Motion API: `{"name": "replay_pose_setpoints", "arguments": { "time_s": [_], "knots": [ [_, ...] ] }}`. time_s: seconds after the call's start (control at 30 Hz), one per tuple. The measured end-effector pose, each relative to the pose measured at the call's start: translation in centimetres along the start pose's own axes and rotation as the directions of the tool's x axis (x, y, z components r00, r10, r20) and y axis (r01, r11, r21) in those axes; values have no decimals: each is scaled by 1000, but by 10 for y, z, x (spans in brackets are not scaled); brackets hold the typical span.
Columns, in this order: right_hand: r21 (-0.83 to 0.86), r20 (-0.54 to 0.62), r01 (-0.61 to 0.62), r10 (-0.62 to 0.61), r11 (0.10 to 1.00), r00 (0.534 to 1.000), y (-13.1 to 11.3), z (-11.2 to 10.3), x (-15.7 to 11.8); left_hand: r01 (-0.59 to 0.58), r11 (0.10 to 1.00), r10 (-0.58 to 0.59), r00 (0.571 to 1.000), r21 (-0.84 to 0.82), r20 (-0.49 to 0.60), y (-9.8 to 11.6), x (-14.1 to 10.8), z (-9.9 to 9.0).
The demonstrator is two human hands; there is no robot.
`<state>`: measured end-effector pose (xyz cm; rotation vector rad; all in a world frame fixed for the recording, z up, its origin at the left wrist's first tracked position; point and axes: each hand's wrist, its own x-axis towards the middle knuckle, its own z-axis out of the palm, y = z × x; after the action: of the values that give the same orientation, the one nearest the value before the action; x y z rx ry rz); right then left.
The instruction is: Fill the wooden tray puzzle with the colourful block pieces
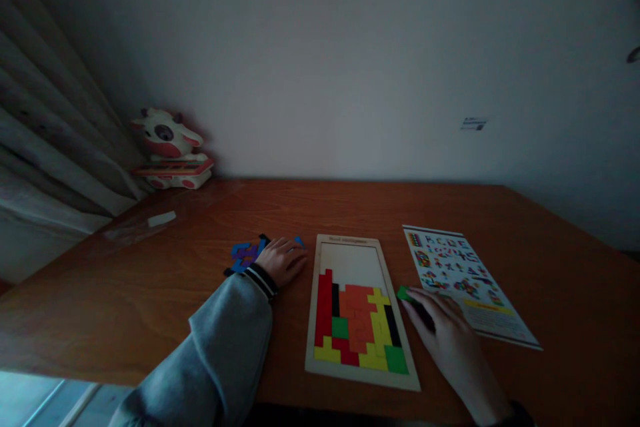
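Lower right, the right hand [447, 332] is pinching a green piece [403, 293], best kept level; left of centre, the left hand [281, 261] is resting by blue pieces [240, 249], grip unclear.

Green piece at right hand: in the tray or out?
Out: the right hand holds the green piece beyond the right rim of the tray.

Around the view's centre, a white-and-red cow toy [167, 147] is seen between nine and ten o'clock, flanked by a pale curtain [55, 113]. At twelve, the wooden table [300, 210] is backed by a wall [320, 73], marked with a small label [473, 123] between two and three.
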<state>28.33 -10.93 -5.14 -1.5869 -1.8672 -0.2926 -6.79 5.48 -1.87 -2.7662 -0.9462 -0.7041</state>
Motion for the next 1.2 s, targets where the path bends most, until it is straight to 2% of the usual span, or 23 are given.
{"name": "replay_pose_setpoints", "arguments": {
  "time_s": [0.33, 0.53, 0.8, 0.97, 1.07, 1.2],
  "knots": [
    [-37, 29, 9, -8, 999, 1000, 3, -3, -5, -39, 991, 38, 999, -132, -12, 7, -1, -2],
    [72, 14, -42, 41, 997, 999, 7, -2, -4, -55, 979, 56, 998, -194, -1, 12, 1, -2],
    [120, -8, -50, 51, 992, 999, 3, -10, 0, -53, 979, 56, 998, -198, 11, 12, 1, -2],
    [69, -63, -122, 127, 990, 990, 9, -24, -10, -49, 977, 54, 998, -207, 15, 11, 1, 0],
    [61, -43, -108, 111, 992, 993, 16, -27, -14, -57, 974, 63, 998, -217, 20, 11, 1, 2],
    [83, 1, -76, 76, 994, 997, 16, -21, -4, -59, 973, 68, 997, -223, 33, 11, 2, 2]
  ]
}}
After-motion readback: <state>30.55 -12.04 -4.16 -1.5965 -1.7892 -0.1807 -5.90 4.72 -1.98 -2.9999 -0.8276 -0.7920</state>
